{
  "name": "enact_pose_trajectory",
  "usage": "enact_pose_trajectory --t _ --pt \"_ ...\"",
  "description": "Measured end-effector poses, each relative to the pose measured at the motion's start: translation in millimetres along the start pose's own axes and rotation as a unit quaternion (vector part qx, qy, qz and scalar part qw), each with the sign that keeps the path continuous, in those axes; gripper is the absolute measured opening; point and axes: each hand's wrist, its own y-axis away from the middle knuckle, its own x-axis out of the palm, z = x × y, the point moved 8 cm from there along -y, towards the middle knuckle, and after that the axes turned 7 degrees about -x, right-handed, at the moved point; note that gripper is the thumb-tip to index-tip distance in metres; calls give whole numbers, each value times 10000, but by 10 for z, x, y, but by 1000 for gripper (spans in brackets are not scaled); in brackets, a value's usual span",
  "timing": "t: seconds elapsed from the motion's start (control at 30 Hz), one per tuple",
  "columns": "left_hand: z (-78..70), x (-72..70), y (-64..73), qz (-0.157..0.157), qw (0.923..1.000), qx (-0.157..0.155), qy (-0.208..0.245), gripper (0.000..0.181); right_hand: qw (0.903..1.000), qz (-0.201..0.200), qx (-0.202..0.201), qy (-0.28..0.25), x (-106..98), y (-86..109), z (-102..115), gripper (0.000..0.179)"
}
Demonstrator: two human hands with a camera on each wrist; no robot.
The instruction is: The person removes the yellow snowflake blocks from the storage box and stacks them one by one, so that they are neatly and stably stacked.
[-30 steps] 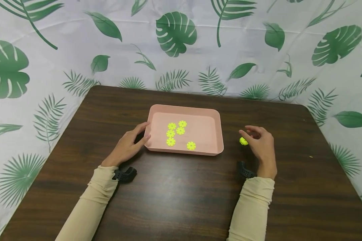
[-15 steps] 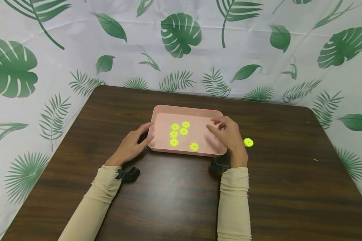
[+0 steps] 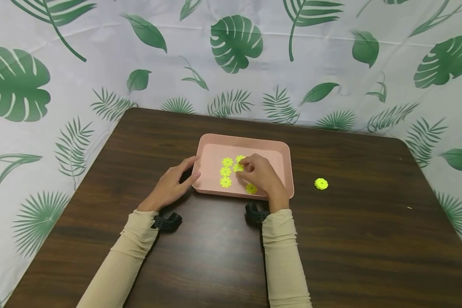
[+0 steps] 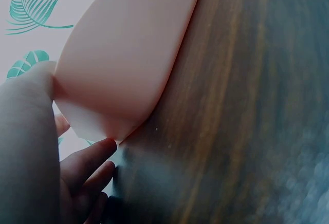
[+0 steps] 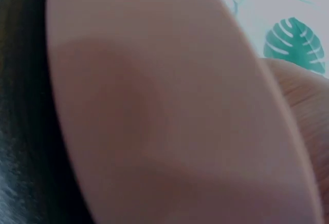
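A pink rectangular tray (image 3: 208, 147) lies on the table, with several yellow notched discs (image 3: 225, 172) flat inside it. My left hand (image 3: 170, 184) holds the tray's left end, thumb toward the front corner and fingers spread along the side. In the left wrist view its fingertips (image 4: 105, 147) meet the tray's corner. My right hand (image 3: 262, 173) reaches over the tray from the front, thumb and index finger right at one yellow disc (image 3: 237, 168); I cannot tell whether they pinch it. The right wrist view is mostly the tray's outer wall (image 5: 169, 106), which hides the fingertips.
A small stack of yellow discs (image 3: 321, 184) stands on the dark wooden table (image 3: 354, 239), right of the tray. A white cloth with green leaves (image 3: 185, 42) hangs behind the table. A tiny pale speck (image 3: 409, 208) lies farther right.
My right hand has moved left from the yellow stack, across the tray's right side, to the discs inside. The left hand stays at the tray. The head view has shifted slightly.
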Motion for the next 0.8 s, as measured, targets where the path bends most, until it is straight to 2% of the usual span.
enact_pose_trajectory --t 0.1,0.43,0.8 --pt "-3 1 1 1 10000 -30 3 60 9998 141 98 38 53 -7 -15 35" --pt "-4 7 16 4 10000 -44 -31 60 9993 209 292 72 86 -12 -34 42" --pt "-2 10 7 -21 10000 42 -59 60 9995 267 156 74 108 -25 -27 31"
